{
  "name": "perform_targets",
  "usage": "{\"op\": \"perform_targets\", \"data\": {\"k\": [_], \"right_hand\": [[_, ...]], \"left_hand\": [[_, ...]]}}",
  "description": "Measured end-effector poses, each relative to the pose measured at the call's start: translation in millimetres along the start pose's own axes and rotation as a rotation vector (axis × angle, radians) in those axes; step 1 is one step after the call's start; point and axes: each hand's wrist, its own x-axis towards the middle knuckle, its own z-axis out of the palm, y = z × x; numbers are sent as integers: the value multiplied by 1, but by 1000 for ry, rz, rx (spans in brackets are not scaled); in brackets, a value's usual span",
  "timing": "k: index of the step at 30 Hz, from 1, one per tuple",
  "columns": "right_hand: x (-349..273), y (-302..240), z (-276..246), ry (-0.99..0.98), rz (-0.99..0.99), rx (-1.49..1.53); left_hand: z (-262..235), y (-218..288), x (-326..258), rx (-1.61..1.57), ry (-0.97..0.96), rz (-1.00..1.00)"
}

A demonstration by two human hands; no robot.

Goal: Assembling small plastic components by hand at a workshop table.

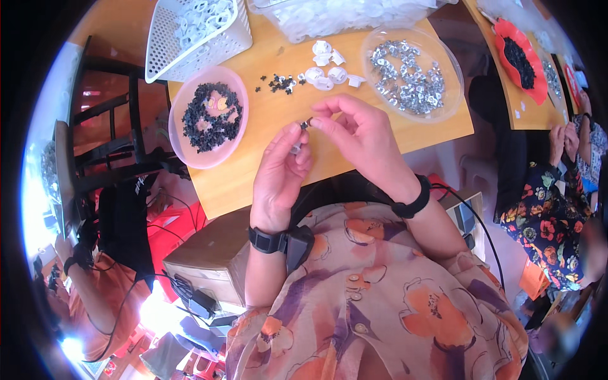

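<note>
Black part (304, 125), small, lies at centre frame, between the fingertips of both hands. Right hand (364, 133) appears to pinch it; left hand (278, 168) pinches a pale piece (296, 149). Step in hand, judged: fitting the two. Next move calls for alignment, then light pressure. Seating cannot be told.

The beige top (389, 285) is buttoned and printed with orange and purple flowers (434, 316); the left wristband (266, 240) and right wristband (415, 198) are black.

bright, with blown-out glare lower left, fisheye-bent edges
</note>
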Motion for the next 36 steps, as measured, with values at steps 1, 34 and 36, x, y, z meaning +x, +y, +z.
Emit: {"op": "perform_targets", "data": {"k": [1, 34, 36], "right_hand": [[2, 5, 3, -24, 59, 66], [8, 8, -1, -161, 236, 231], [10, 6, -9, -250, 331, 272]], "left_hand": [[0, 0, 0, -5, -1, 0], [10, -12, -1, 522, 173, 490], [13, -10, -5, 726, 164, 654]]}}
